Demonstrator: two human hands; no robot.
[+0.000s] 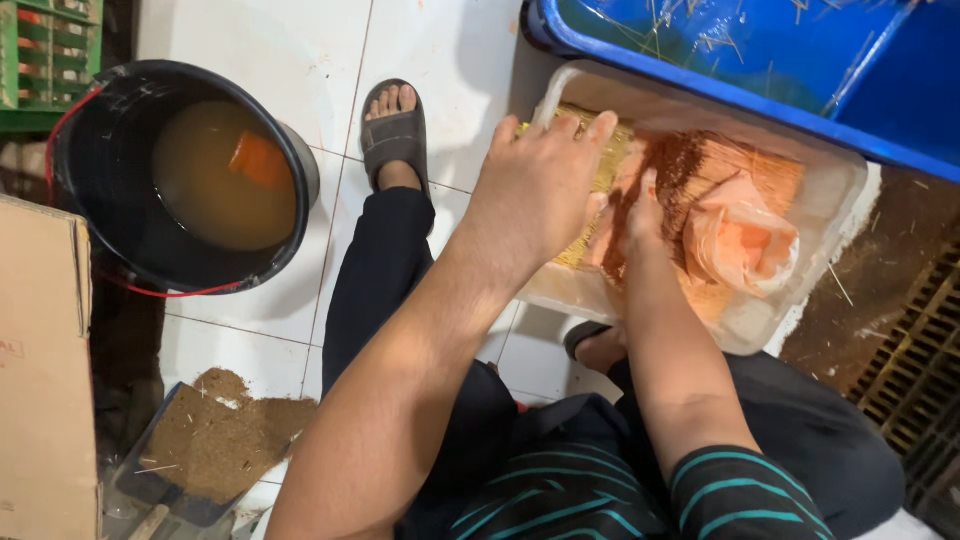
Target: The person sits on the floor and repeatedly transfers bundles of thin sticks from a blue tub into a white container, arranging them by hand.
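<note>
A translucent white plastic tub (835, 205) stands on the floor in front of me, holding a flat bed of thin yellow sticks (612, 165) and orange-brown powder (690, 170). My left hand (540, 185) lies palm down on the yellow sticks at the tub's left end, fingers together. My right hand (630, 225), dusted with reddish powder, presses into the sticks just beside it. An orange plastic bag (745, 245) lies crumpled in the tub to the right of my hands.
A black bucket (95, 215) of murky brown liquid with an orange piece floating stands at left. A blue bin (760, 70) sits behind the tub. A cardboard box (40, 370), a dustpan of brown dust (210, 445) and a green crate (45, 60) lie left.
</note>
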